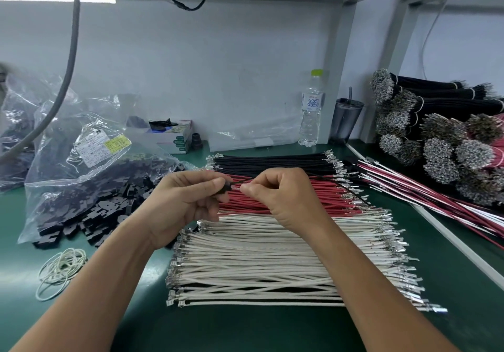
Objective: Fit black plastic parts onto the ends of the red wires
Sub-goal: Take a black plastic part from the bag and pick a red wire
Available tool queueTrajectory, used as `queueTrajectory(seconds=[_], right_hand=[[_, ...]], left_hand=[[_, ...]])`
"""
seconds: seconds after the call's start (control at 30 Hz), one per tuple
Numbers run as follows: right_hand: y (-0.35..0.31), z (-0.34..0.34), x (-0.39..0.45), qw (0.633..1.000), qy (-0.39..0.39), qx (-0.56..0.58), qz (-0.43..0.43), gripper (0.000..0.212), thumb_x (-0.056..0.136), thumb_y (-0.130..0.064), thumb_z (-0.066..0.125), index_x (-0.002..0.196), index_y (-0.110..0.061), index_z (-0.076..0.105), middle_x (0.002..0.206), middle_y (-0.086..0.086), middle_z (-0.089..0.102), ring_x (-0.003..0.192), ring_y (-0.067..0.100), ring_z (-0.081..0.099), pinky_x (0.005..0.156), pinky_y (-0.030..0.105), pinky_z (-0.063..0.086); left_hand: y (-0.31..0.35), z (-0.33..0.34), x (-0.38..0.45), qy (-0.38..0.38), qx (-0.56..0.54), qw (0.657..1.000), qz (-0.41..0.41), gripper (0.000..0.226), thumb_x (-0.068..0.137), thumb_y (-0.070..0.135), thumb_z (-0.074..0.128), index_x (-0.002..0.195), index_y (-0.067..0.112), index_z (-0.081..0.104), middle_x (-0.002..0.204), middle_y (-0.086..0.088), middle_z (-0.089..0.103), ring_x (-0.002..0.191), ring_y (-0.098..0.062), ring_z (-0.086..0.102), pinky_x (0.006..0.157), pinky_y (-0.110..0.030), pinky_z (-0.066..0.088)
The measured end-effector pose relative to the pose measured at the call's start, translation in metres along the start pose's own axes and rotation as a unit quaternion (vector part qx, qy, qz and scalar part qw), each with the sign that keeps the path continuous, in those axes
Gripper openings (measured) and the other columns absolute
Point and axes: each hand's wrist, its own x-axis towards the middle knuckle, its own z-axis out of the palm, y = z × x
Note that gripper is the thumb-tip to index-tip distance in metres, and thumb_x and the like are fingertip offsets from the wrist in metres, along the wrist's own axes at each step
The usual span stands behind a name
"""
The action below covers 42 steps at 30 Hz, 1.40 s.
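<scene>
Loose red wires [321, 196] with metal terminals lie in a row on the green mat, between black wires [272, 162] behind and white wires [259, 256] in front. My left hand [180, 201] pinches a small black plastic part [225, 188] above the red row. My right hand [278, 196] pinches the end of a thin black wire [346, 188] right at that part; the wire trails off to the right over the red wires. A heap of black plastic parts [103, 210] spills from a clear bag at the left.
Clear bags [54, 122] of parts fill the left side. White rubber bands [61, 270] lie front left. A small box [174, 136], a water bottle [311, 111] and a dark cup [346, 119] stand at the back wall. Bundled wires [436, 133] are stacked at right.
</scene>
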Motion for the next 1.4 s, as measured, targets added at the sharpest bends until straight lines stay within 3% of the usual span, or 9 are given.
queueTrajectory(seconds=[0.1, 0.27, 0.47, 0.57, 0.67, 0.77, 1.0, 1.17, 1.4], right_hand=[[-0.002, -0.001, -0.003, 0.998, -0.002, 0.036, -0.045, 0.009, 0.083, -0.030, 0.081, 0.081, -0.023, 0.078, 0.076, -0.009, 0.074, 0.072, 0.008, 0.068, 0.071, 0.027, 0.057], [-0.002, -0.004, -0.005, 0.995, 0.025, -0.039, -0.090, 0.008, 0.081, -0.026, 0.084, 0.087, -0.028, 0.079, 0.077, -0.014, 0.068, 0.071, 0.006, 0.062, 0.069, 0.033, 0.055], [-0.001, -0.008, -0.010, 0.983, 0.022, -0.136, -0.120, 0.008, 0.092, -0.034, 0.071, 0.092, -0.030, 0.078, 0.082, -0.021, 0.072, 0.080, 0.000, 0.067, 0.074, 0.038, 0.056], [0.000, -0.009, -0.010, 0.987, 0.003, -0.114, -0.110, 0.009, 0.093, -0.032, 0.070, 0.090, -0.028, 0.077, 0.077, -0.020, 0.070, 0.077, 0.003, 0.066, 0.072, 0.040, 0.055], [0.000, -0.010, -0.010, 0.985, 0.028, -0.117, -0.127, 0.008, 0.092, -0.030, 0.071, 0.087, -0.027, 0.077, 0.078, -0.017, 0.070, 0.078, 0.004, 0.065, 0.071, 0.038, 0.054], [-0.001, -0.008, -0.010, 0.976, 0.050, -0.156, -0.143, 0.008, 0.092, -0.030, 0.071, 0.084, -0.029, 0.075, 0.079, -0.017, 0.064, 0.075, 0.005, 0.061, 0.067, 0.034, 0.052], [-0.001, -0.006, -0.012, 0.967, 0.072, -0.183, -0.162, 0.008, 0.090, -0.030, 0.072, 0.083, -0.031, 0.075, 0.078, -0.017, 0.057, 0.071, 0.006, 0.057, 0.061, 0.031, 0.049], [-0.001, -0.004, -0.012, 0.976, 0.077, -0.106, -0.173, 0.005, 0.088, -0.022, 0.077, 0.087, -0.026, 0.080, 0.079, -0.015, 0.065, 0.075, 0.009, 0.064, 0.065, 0.036, 0.054], [0.000, -0.001, -0.011, 0.975, 0.065, -0.117, -0.180, 0.007, 0.090, -0.024, 0.074, 0.084, -0.028, 0.076, 0.077, -0.017, 0.059, 0.074, 0.010, 0.061, 0.064, 0.034, 0.051]], left_hand=[[0.001, -0.001, 0.001, -0.003, -0.023, 1.000, 0.013, 0.033, 0.086, 0.023, 0.070, 0.113, 0.005, 0.077, 0.077, -0.010, 0.067, 0.055, -0.016, 0.056, 0.059, -0.030, 0.057], [0.001, 0.000, 0.002, -0.005, -0.049, 0.999, 0.019, 0.032, 0.089, 0.024, 0.068, 0.113, 0.005, 0.077, 0.073, -0.007, 0.062, 0.054, -0.014, 0.053, 0.061, -0.033, 0.061], [0.000, -0.003, 0.003, -0.004, -0.085, 0.996, 0.015, 0.038, 0.081, 0.013, 0.074, 0.118, 0.002, 0.075, 0.073, -0.008, 0.060, 0.058, -0.013, 0.055, 0.069, -0.034, 0.063], [-0.002, -0.003, 0.004, 0.026, -0.044, 0.998, 0.028, 0.034, 0.081, 0.013, 0.074, 0.113, 0.004, 0.077, 0.077, -0.011, 0.065, 0.060, -0.015, 0.059, 0.069, -0.034, 0.063], [-0.003, 0.002, 0.004, 0.064, 0.038, 0.996, 0.049, 0.032, 0.077, 0.026, 0.077, 0.102, 0.008, 0.082, 0.080, -0.013, 0.071, 0.065, -0.017, 0.063, 0.064, -0.029, 0.062], [-0.003, 0.005, 0.001, 0.067, 0.072, 0.992, 0.079, 0.036, 0.066, 0.032, 0.083, 0.097, 0.013, 0.084, 0.077, -0.013, 0.074, 0.058, -0.017, 0.064, 0.057, -0.026, 0.059], [-0.002, 0.008, -0.001, 0.056, 0.034, 0.995, 0.069, 0.025, 0.070, 0.009, 0.081, 0.095, 0.009, 0.083, 0.091, -0.027, 0.077, 0.075, -0.031, 0.079, 0.065, -0.030, 0.064], [0.000, 0.009, -0.002, 0.055, 0.020, 0.995, 0.084, 0.026, 0.069, 0.008, 0.080, 0.095, 0.008, 0.082, 0.090, -0.026, 0.077, 0.078, -0.030, 0.079, 0.068, -0.029, 0.064], [0.000, 0.010, -0.004, 0.050, 0.030, 0.993, 0.101, 0.024, 0.070, 0.007, 0.079, 0.094, 0.007, 0.082, 0.091, -0.026, 0.077, 0.078, -0.030, 0.079, 0.070, -0.029, 0.064]])
